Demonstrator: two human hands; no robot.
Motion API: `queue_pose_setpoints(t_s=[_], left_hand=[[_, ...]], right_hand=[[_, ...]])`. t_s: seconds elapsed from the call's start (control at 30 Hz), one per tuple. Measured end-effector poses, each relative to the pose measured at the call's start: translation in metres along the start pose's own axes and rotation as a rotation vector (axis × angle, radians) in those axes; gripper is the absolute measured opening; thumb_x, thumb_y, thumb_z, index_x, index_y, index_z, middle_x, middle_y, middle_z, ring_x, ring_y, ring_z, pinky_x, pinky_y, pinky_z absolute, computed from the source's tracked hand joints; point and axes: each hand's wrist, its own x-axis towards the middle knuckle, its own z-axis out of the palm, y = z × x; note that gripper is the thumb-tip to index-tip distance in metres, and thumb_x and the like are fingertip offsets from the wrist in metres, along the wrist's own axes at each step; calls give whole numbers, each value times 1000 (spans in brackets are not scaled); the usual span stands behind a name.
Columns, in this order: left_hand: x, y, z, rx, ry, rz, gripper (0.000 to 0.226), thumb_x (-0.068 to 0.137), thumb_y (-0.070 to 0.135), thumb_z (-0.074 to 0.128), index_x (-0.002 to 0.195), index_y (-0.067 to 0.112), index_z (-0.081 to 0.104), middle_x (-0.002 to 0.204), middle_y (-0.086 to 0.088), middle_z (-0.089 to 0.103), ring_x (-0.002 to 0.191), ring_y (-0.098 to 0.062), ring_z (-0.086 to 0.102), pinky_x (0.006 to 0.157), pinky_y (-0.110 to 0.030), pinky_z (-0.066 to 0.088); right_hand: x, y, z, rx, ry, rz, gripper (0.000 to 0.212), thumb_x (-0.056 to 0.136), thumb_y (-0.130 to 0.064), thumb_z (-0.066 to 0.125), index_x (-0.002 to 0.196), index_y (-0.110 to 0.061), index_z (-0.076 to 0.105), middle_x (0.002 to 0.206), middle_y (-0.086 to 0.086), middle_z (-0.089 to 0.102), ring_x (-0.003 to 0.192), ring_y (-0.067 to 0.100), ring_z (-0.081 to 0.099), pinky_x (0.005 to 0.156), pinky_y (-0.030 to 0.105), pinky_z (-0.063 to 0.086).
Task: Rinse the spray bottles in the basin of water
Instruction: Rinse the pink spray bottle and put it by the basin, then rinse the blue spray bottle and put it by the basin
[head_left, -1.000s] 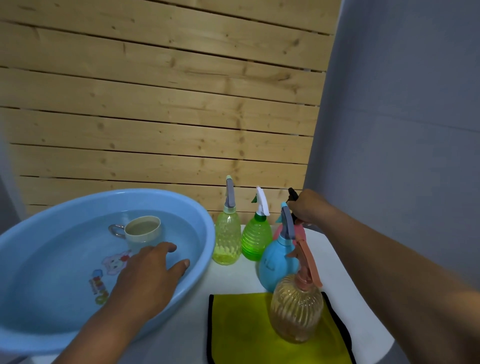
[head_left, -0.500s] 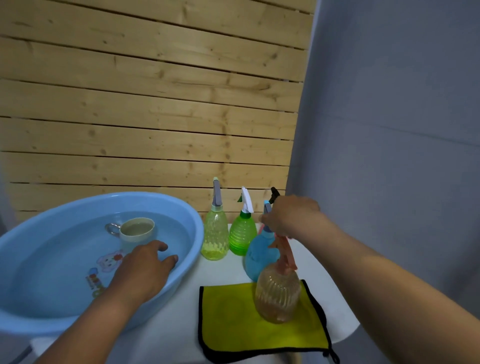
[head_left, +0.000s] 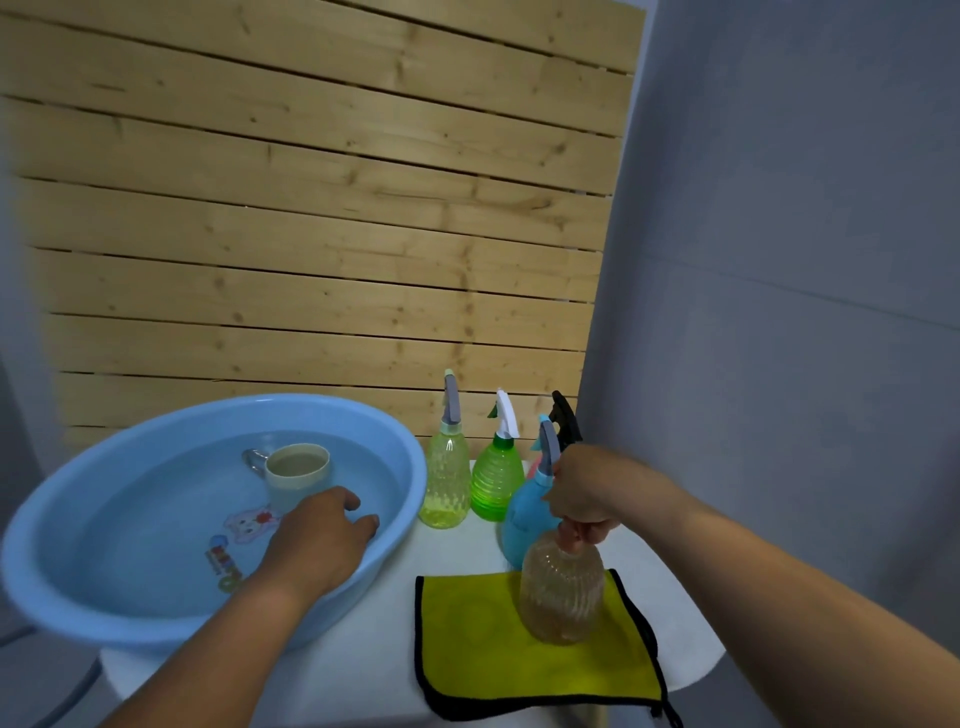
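The right hand (head_left: 589, 493) has its grip closed round the neck and pink spray head of the amber bottle (head_left: 563, 592), fingers curled down over the top so the head is mostly hidden. The forearm comes in from the lower right, wrist bent downward. The amber bottle stands upright on the yellow cloth (head_left: 493, 644), which lies flat on the white worktop (head_left: 374, 660); whether the bottle is lifted clear of the cloth cannot be told.

The left hand (head_left: 317, 540) rests on the near right rim of the blue basin (head_left: 78, 613), fingers loosely spread over the edge and holding nothing, its forearm rising from the bottom edge.

The basin holds water, and a pale cup (head_left: 297, 470) with a handle sits in it, itself filled with water. A cartoon print shows on the basin floor.

Behind the amber bottle stands a blue bottle (head_left: 522, 525), touching or just beside it. Further back, a green bottle (head_left: 496, 483) with a white head and a yellow bottle (head_left: 445, 483) with a grey head stand upright near the basin's right side. A black spray head (head_left: 566, 421) shows behind the right hand.
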Motion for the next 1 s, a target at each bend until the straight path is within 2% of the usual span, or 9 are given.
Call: queue_pose_setpoints(t_s=[0.1, 0.17, 0.23, 0.37, 0.5, 0.67, 0.83, 0.9, 1.0], left_hand=[[2, -1, 1, -12, 0, -4, 44, 91, 41, 63, 131, 22, 56, 135, -5, 57, 123, -26, 53, 93, -31, 39], [3, -2, 2, -19, 0, -5, 45, 91, 41, 63, 131, 22, 56, 135, -5, 57, 122, -25, 54, 91, -30, 39], [4, -2, 3, -24, 2, -9, 45, 91, 42, 63, 131, 23, 56, 134, -4, 58, 121, -24, 54, 87, -29, 37], [4, -3, 2, -20, 8, -7, 43, 91, 42, 63, 129, 24, 56, 133, -2, 58, 121, -23, 54, 85, -28, 35], [4, -4, 3, -21, 12, -7, 42, 91, 42, 62, 129, 24, 57, 131, -3, 58, 119, -24, 55, 85, -27, 36], [5, -6, 5, -31, 20, -2, 41, 91, 43, 62, 127, 25, 57, 130, -3, 59, 117, -23, 56, 84, -27, 38], [6, -7, 6, -42, 30, 4, 40, 90, 43, 63, 126, 25, 58, 125, -1, 60, 114, -22, 56, 83, -28, 36], [6, -7, 6, -48, 28, 8, 40, 90, 43, 63, 126, 25, 58, 125, -1, 60, 114, -22, 56, 83, -28, 37], [6, -7, 6, -40, 26, 17, 40, 90, 43, 63, 126, 26, 57, 123, 0, 59, 114, -22, 56, 83, -28, 37]], right_hand=[[-4, -15, -12, -48, 38, -41, 11, 87, -8, 54, 83, -7, 64, 68, 2, 69, 53, 17, 56, 61, 29, 50], [-6, -29, -22, -51, 66, -87, 10, 82, -8, 58, 75, -13, 62, 76, 1, 75, 55, 18, 58, 70, 31, 56], [-7, -43, -29, -29, 74, -116, 10, 83, -8, 59, 76, -16, 59, 87, 6, 77, 59, 20, 61, 80, 33, 57], [1, -68, -31, -57, 55, -128, 8, 84, -8, 59, 82, -12, 66, 98, 5, 76, 59, 15, 58, 75, 28, 54], [21, -82, -19, -82, 92, -130, 6, 88, -8, 57, 87, -10, 62, 90, 7, 72, 72, 20, 60, 86, 33, 54], [47, -80, -5, -67, 173, -125, 16, 83, -3, 61, 70, -8, 53, 66, 6, 58, 62, 23, 55, 63, 30, 47], [59, -75, 5, -102, 246, -153, 15, 86, -6, 57, 75, -9, 48, 70, 3, 49, 56, 17, 44, 45, 25, 33], [64, -73, 9, -94, 265, -179, 6, 89, -11, 58, 87, -9, 52, 79, 2, 53, 65, 18, 49, 46, 26, 33], [66, -71, 7, 13, 272, -189, 15, 89, -24, 64, 89, -10, 57, 88, 5, 64, 74, 23, 61, 58, 29, 48]])
